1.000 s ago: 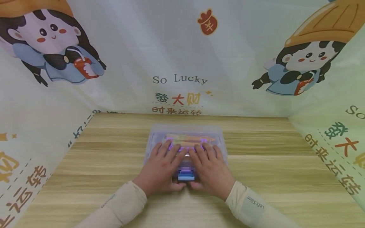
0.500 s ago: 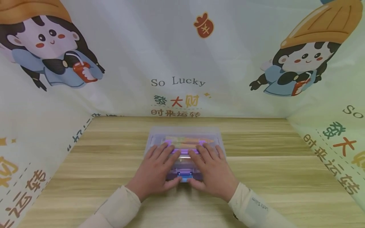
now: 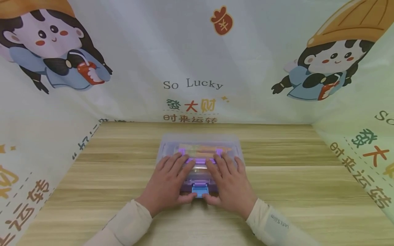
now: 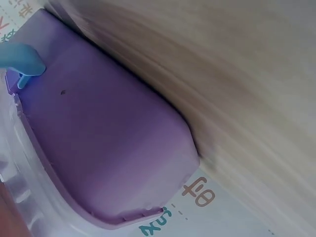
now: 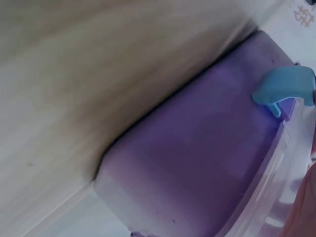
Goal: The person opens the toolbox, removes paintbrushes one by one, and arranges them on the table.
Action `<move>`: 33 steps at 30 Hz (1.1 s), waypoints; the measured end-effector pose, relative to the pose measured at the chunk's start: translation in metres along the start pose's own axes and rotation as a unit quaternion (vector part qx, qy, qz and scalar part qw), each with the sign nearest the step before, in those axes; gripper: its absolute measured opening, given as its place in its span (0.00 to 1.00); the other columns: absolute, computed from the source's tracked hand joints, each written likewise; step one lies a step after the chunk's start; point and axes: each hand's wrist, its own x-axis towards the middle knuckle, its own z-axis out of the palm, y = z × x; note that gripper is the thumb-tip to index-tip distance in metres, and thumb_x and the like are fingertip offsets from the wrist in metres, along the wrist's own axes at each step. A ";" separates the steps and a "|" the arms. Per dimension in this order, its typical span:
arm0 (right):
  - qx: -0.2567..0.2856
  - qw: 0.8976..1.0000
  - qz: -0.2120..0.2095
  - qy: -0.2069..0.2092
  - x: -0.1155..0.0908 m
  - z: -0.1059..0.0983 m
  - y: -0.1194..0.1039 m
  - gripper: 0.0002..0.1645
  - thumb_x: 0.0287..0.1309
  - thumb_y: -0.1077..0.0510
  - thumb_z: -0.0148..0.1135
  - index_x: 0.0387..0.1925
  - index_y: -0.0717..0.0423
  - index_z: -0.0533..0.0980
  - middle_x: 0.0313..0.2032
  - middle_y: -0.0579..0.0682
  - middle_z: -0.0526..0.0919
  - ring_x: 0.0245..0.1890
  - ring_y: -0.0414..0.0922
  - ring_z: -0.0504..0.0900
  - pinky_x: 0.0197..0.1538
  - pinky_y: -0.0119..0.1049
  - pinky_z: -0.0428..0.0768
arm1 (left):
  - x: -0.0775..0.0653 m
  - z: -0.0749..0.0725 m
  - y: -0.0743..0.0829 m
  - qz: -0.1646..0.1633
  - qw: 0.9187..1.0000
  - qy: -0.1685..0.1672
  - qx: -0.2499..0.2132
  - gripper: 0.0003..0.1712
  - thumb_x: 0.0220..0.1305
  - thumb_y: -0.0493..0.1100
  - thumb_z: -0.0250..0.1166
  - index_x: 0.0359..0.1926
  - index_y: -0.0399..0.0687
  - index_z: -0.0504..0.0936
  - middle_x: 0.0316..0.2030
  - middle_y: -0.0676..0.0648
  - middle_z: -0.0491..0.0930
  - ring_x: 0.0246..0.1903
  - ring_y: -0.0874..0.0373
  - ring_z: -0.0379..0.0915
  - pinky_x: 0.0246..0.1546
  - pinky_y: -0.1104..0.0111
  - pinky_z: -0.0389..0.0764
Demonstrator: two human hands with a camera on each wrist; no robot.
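A storage box with a clear lid and a purple body sits on the table, its front toward me. A blue latch at the front middle sticks outward from the body, as both wrist views show. My left hand lies on the left of the lid, fingers straight and spread, thumb touching the latch's left edge. On the right half rests my right hand, fingers likewise extended, thumb at the latch's right edge. Between the fingertips is a purple handle. Orange and pale contents show blurrily through the lid.
The box stands on a wood-grain table. Printed cloth with cartoon figures and lettering hangs at the back and both sides. Pale sleeves cover both forearms.
Both thumbs have come from below the latch up to its edges. My left hand has shifted slightly left on the lid, and the latch looks tilted further outward than half a second ago.
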 end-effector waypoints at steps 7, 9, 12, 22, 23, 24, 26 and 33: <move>-0.030 0.999 -0.011 -0.031 -0.003 0.000 -0.001 0.67 0.39 0.20 0.64 0.72 0.56 0.60 0.68 0.64 0.62 0.69 0.63 0.59 0.65 0.66 0.59 | -0.002 0.001 -0.002 0.009 1.000 -0.018 0.022 0.61 0.40 0.71 0.72 0.71 0.44 0.64 0.65 0.37 0.67 0.67 0.39 0.59 0.65 0.45 0.61; -0.034 0.999 -0.010 -0.034 -0.002 0.000 -0.001 0.66 0.39 0.21 0.65 0.71 0.56 0.61 0.68 0.64 0.62 0.69 0.63 0.59 0.65 0.65 0.59 | -0.001 0.003 -0.002 0.008 1.000 -0.021 0.020 0.62 0.40 0.71 0.73 0.71 0.44 0.64 0.65 0.37 0.67 0.67 0.39 0.58 0.65 0.45 0.61; -0.035 0.999 -0.010 -0.035 -0.003 0.000 0.001 0.66 0.37 0.22 0.66 0.71 0.57 0.61 0.68 0.64 0.62 0.69 0.63 0.60 0.65 0.65 0.59 | 0.000 0.003 -0.002 0.005 1.000 -0.025 0.019 0.62 0.39 0.71 0.74 0.71 0.44 0.64 0.65 0.37 0.67 0.67 0.39 0.58 0.65 0.45 0.60; -0.003 1.000 -0.012 -0.028 -0.004 -0.001 0.004 0.63 0.41 0.25 0.67 0.72 0.54 0.61 0.68 0.62 0.63 0.69 0.62 0.60 0.65 0.65 0.60 | -0.001 0.000 -0.003 0.004 0.999 -0.019 0.037 0.55 0.46 0.68 0.72 0.71 0.46 0.66 0.65 0.37 0.68 0.66 0.40 0.61 0.63 0.44 0.64; 0.007 1.000 -0.007 -0.025 -0.004 -0.001 0.005 0.61 0.42 0.26 0.67 0.72 0.53 0.61 0.68 0.62 0.63 0.69 0.61 0.59 0.65 0.66 0.60 | -0.001 0.000 -0.003 0.000 0.999 -0.020 0.037 0.54 0.48 0.67 0.71 0.71 0.48 0.66 0.65 0.37 0.68 0.66 0.40 0.61 0.63 0.42 0.63; 0.018 1.000 -0.001 -0.020 -0.005 -0.001 0.007 0.60 0.43 0.27 0.68 0.72 0.52 0.62 0.68 0.61 0.63 0.69 0.61 0.59 0.65 0.67 0.60 | -0.001 -0.001 -0.003 -0.006 0.999 -0.020 0.037 0.52 0.49 0.67 0.71 0.71 0.49 0.66 0.66 0.37 0.68 0.67 0.39 0.60 0.63 0.40 0.63; 0.040 0.999 0.014 -0.012 -0.007 -0.003 0.010 0.56 0.44 0.29 0.69 0.71 0.50 0.64 0.68 0.60 0.64 0.70 0.62 0.59 0.63 0.69 0.60 | -0.003 -0.003 -0.003 -0.028 0.999 -0.021 0.031 0.50 0.50 0.67 0.70 0.71 0.50 0.67 0.66 0.37 0.68 0.67 0.37 0.59 0.62 0.35 0.60; 0.082 0.996 0.026 -0.004 -0.011 -0.010 0.017 0.51 0.48 0.35 0.69 0.70 0.53 0.65 0.68 0.61 0.65 0.69 0.64 0.59 0.55 0.72 0.69 | -0.012 -0.006 -0.007 -0.083 0.996 0.013 0.002 0.49 0.46 0.63 0.74 0.66 0.46 0.70 0.64 0.32 0.67 0.66 0.28 0.56 0.56 0.35 0.69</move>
